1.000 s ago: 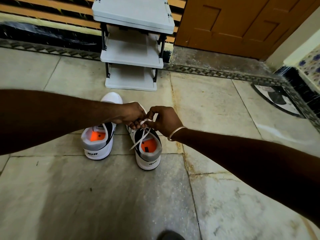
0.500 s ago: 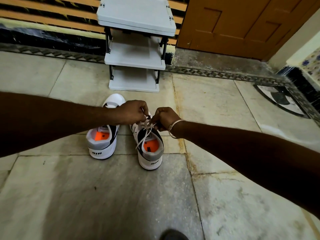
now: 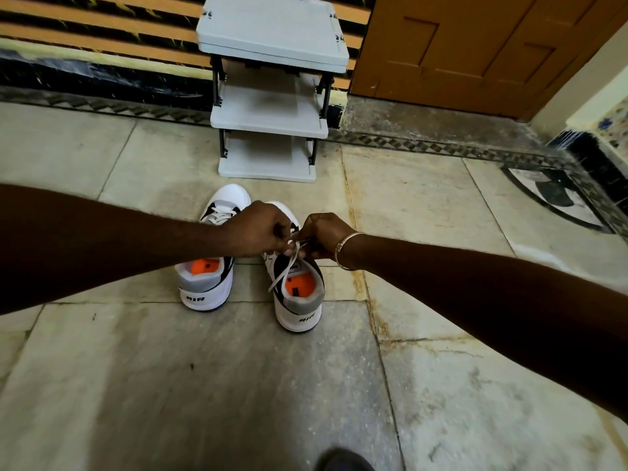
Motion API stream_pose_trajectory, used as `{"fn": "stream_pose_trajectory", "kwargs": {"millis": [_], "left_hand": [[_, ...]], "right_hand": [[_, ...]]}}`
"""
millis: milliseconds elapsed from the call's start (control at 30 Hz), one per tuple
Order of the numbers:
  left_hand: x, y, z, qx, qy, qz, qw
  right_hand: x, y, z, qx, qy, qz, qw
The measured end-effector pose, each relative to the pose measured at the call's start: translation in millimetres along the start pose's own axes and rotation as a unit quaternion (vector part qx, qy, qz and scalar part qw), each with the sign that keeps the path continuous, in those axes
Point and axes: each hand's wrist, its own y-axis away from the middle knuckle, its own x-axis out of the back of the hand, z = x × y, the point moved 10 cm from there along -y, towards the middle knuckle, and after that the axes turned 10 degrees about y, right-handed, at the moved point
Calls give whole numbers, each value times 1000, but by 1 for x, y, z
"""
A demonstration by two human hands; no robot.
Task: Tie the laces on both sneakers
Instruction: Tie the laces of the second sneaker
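Two white, grey and black sneakers with orange insoles stand side by side on the floor, heels toward me. The left sneaker [image 3: 207, 282] has its laces lying across its tongue. Over the right sneaker [image 3: 300, 300], my left hand [image 3: 258, 229] and my right hand [image 3: 323, 234] are both closed on its white lace [image 3: 284, 271], pinching it close together above the tongue. Loose lace ends hang down over the orange insole. The knot itself is hidden between my fingers.
A white three-tier rack [image 3: 270, 96] stands just behind the sneakers against a striped wall. A brown wooden door [image 3: 475, 52] is at the back right. A dark object [image 3: 343, 460] pokes in at the bottom edge. Stone floor tiles [image 3: 170, 385] surround the shoes.
My two hands have drawn closer together over the right sneaker and moved down toward its tongue. The lace ends hang shorter. The left sneaker has not moved.
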Motion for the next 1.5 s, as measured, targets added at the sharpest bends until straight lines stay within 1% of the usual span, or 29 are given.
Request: {"fn": "stream_pose_trajectory", "kwargs": {"millis": [133,333,467,600,700,767,867,1000,1100,1267,1500], "left_hand": [[-4,4,14,-33,-47,-18,998],[2,6,0,5,-99,-70,993],[2,14,-13,8,-116,-88,989],[0,18,-19,17,-179,-111,977],[2,16,-21,24,-194,-110,975],[2,14,-20,23,-193,-108,975],[2,11,-21,16,-177,-100,979],[1,8,-19,7,-107,-89,990],[-6,6,-18,19,-90,-103,990],[-7,6,-23,72,-59,-110,990],[-6,14,-29,116,-66,-135,982]], "right_hand": [[-3,3,-2,11,14,-14,1000],[8,7,2,8,12,-3,1000],[15,8,16,-35,26,3,999],[19,9,28,-90,68,3,994],[20,9,29,-107,89,1,990],[17,8,27,-100,97,-8,990],[16,5,22,-51,95,-13,994],[18,4,23,-24,94,-3,995],[16,4,23,-25,83,-10,996],[17,7,24,-47,36,-13,998],[5,8,28,-46,80,-35,995]]}}
